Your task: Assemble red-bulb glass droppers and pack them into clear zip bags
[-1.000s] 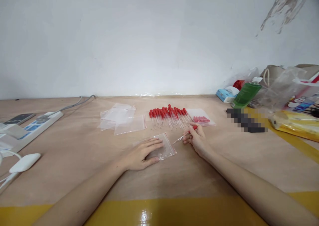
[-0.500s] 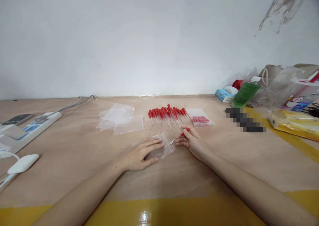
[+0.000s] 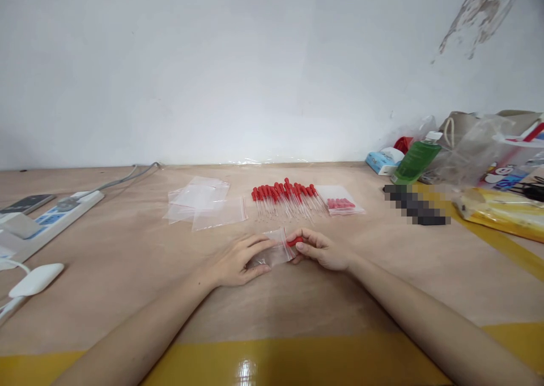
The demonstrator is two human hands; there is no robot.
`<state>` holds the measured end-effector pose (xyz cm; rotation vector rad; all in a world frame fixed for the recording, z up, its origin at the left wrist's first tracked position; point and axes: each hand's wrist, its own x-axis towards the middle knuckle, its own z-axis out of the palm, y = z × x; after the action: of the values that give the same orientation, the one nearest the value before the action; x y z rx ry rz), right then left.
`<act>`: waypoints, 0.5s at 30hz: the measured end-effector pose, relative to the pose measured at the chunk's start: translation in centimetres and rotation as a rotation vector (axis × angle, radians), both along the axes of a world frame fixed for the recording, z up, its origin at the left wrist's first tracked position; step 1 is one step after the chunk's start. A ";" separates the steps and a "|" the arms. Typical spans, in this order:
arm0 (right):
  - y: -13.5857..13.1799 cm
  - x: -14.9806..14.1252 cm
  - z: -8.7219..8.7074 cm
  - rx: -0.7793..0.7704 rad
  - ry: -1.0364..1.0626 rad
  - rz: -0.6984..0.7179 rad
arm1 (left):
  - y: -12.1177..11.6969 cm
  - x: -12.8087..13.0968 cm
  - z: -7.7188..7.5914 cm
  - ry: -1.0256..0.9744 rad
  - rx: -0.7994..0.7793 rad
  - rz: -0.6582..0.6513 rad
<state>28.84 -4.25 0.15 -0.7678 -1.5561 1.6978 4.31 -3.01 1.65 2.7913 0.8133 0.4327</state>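
Note:
My left hand (image 3: pixel 240 259) lies flat on a small clear zip bag (image 3: pixel 275 251) with a red seal strip, fingers stretched out, pressing it to the table. My right hand (image 3: pixel 319 249) pinches a glass dropper with a red rubber bulb (image 3: pixel 294 241) at the bag's mouth; most of its glass stem is inside the bag. Behind the hands lies a row of several red-bulbed droppers (image 3: pixel 285 198). To their right sits a filled zip bag of droppers (image 3: pixel 342 201). A loose heap of empty zip bags (image 3: pixel 204 205) lies to the left.
A white power strip (image 3: pixel 55 216), a phone (image 3: pixel 26 203) and a white charger (image 3: pixel 36 279) sit at the left. At the right are a green bottle (image 3: pixel 413 162), a tissue pack (image 3: pixel 382 160), plastic bags (image 3: pixel 484 148) and a yellow packet (image 3: pixel 499 211). Yellow tape (image 3: pixel 255 363) runs along the near edge.
My right hand moved left and down with the dropper, from beside the row to the bag's mouth, and the stem slid into the bag. My left hand stayed on the bag.

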 end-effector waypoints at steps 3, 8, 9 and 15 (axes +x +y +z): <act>-0.3 -0.5 0.4 0.029 0.033 -0.156 | 0.2 -0.4 -0.1 -0.015 0.007 0.009; 0.2 -0.5 0.1 0.063 -0.007 -0.324 | 0.8 -1.5 -0.4 -0.061 -0.043 0.041; 0.4 -0.4 -0.1 0.064 -0.028 -0.343 | 0.9 -1.7 -0.5 -0.065 -0.058 0.048; 1.2 1.0 -1.0 0.052 -0.140 -0.305 | 1.0 -1.6 -0.7 -0.088 -0.118 0.038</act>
<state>29.81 -3.05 -0.84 -1.0572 -1.4810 1.4017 2.69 -1.99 0.94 2.6330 0.8445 0.4927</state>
